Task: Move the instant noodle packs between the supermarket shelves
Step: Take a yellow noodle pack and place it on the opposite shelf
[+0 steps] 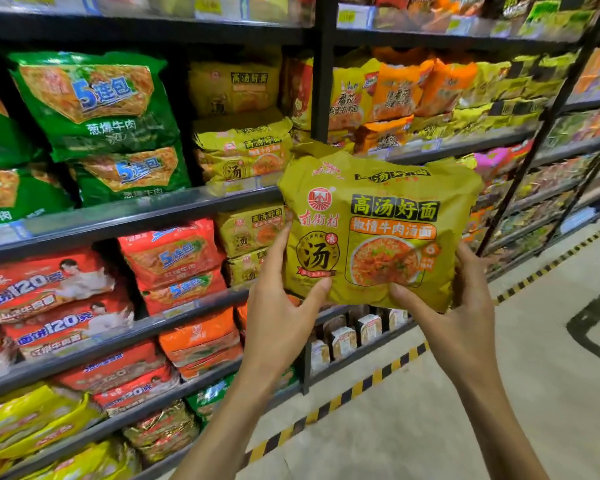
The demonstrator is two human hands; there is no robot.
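A yellow multipack of instant noodles [378, 226] fills the centre right of the frame, held up in the open air in front of the shelving and resting on no shelf. Its printed face looks toward the camera with the lettering upright. Its long axis runs left to right, close to level.

The left hand [278, 306] grips the lower left corner, thumb on the front, fingers out of sight behind. The right hand [458, 306] grips the lower right corner the same way, thumb pressed on the bottom edge.

This looks like the carrying step: the pack is off one shelf and not yet set on another. The next move probably calls for picking a gap and sliding the pack in flat without crushing its neighbours.

Matching yellow packs [243, 150] are stacked just left of and above it, with more [250, 230] behind the left hand's fingertips. Green packs [94, 105] fill the upper left, red packs [170, 258] the middle left. Striped yellow and black floor tape [378, 372] runs along the shelf foot at lower right.
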